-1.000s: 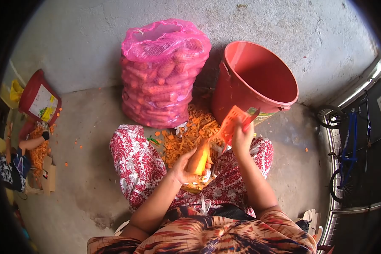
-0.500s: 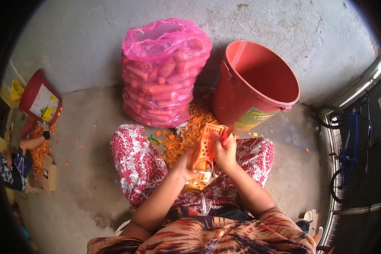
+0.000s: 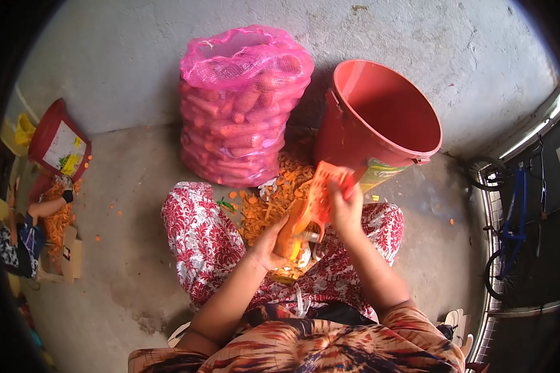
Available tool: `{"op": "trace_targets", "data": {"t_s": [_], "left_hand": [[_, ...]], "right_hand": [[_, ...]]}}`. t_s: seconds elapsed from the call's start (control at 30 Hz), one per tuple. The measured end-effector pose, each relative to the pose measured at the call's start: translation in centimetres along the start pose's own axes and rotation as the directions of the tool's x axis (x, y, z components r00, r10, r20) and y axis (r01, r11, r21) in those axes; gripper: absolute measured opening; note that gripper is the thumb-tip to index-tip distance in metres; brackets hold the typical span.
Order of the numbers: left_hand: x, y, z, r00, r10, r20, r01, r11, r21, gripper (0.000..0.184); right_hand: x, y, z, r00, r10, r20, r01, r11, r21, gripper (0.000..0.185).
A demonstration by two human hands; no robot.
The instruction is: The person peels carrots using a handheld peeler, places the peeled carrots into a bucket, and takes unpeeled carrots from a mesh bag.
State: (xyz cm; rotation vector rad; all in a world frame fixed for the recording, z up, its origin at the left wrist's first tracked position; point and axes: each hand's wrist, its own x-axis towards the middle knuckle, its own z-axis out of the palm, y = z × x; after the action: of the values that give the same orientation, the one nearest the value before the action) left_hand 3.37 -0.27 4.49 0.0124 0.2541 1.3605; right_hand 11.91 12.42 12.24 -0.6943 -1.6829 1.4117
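Between my knees, my left hand (image 3: pixel 269 246) is closed around a thick carrot (image 3: pixel 287 241) with a yellowish peeled patch. My right hand (image 3: pixel 346 210) grips an orange peeler with a slotted, holed body (image 3: pixel 322 194), whose lower end lies against the carrot. Something red, partly hidden by the fingers, also shows in my right hand. Beneath both hands is a heap of orange peelings (image 3: pixel 264 214) on the floor.
A pink mesh sack (image 3: pixel 239 118) full of carrots stands by the wall, beside a large red bucket (image 3: pixel 361 140). At left, another person's arm (image 3: pixel 48 207) reaches over peelings near a red tub (image 3: pixel 46 140). A blue bicycle (image 3: pixel 513 233) is at right.
The peeler first came down over the carrot toward me, then moved back up and to the right with my right hand. My left hand has kept its hold on the carrot.
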Motion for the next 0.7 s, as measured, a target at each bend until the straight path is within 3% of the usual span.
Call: {"op": "trace_targets", "data": {"t_s": [0.07,0.1,0.13,0.2,0.33,0.47,0.5,0.6,0.67,0.7], "left_hand": [[0.3,-0.1,0.7,0.996,0.057,-0.062,-0.062,0.994,-0.095,0.036],[0.5,0.0,1.1,0.989,0.068,-0.128,-0.08,0.993,-0.092,0.035],[0.5,0.0,1.4,0.978,0.08,-0.191,-0.098,0.991,-0.087,0.034],[0.7,-0.1,0.8,0.985,0.087,-0.15,-0.103,0.99,-0.101,0.034],[0.2,-0.1,0.3,0.993,0.053,-0.102,-0.056,0.998,-0.024,0.037],[0.3,-0.6,-1.2,0.991,0.035,-0.126,-0.028,0.998,0.059,0.04],[0.1,-0.7,-0.9,0.987,0.04,-0.156,-0.031,0.998,0.061,0.041],[-0.4,-0.6,0.2,0.977,0.046,-0.209,-0.035,0.998,0.056,0.038],[-0.4,-0.2,0.4,0.981,0.038,-0.189,-0.033,0.999,0.033,0.033],[-0.2,-0.2,0.0,0.981,0.047,-0.187,-0.043,0.999,0.029,0.032]], "right_hand": [[-1.8,-0.8,1.4,0.999,0.025,0.024,-0.025,1.0,-0.017,0.01],[-2.1,-0.2,1.6,0.992,-0.114,0.059,0.124,0.968,-0.22,0.012],[-2.6,-0.3,1.8,0.988,-0.13,0.077,0.147,0.949,-0.279,0.014],[-2.6,0.2,2.1,0.983,-0.16,0.085,0.179,0.937,-0.301,0.014],[-0.7,2.7,0.9,0.992,-0.102,-0.076,0.072,0.944,-0.323,0.005],[3.9,3.3,-1.3,0.927,-0.12,-0.355,-0.005,0.943,-0.333,0.009],[4.8,3.5,-1.9,0.895,-0.255,-0.366,0.062,0.884,-0.464,0.01],[4.9,3.4,-2.7,0.928,-0.151,-0.341,0.019,0.932,-0.362,0.008],[3.2,2.1,-1.3,0.955,-0.18,-0.236,0.101,0.945,-0.312,0.005],[2.1,1.4,-0.6,0.978,-0.035,-0.205,-0.003,0.983,-0.183,0.005]]}}
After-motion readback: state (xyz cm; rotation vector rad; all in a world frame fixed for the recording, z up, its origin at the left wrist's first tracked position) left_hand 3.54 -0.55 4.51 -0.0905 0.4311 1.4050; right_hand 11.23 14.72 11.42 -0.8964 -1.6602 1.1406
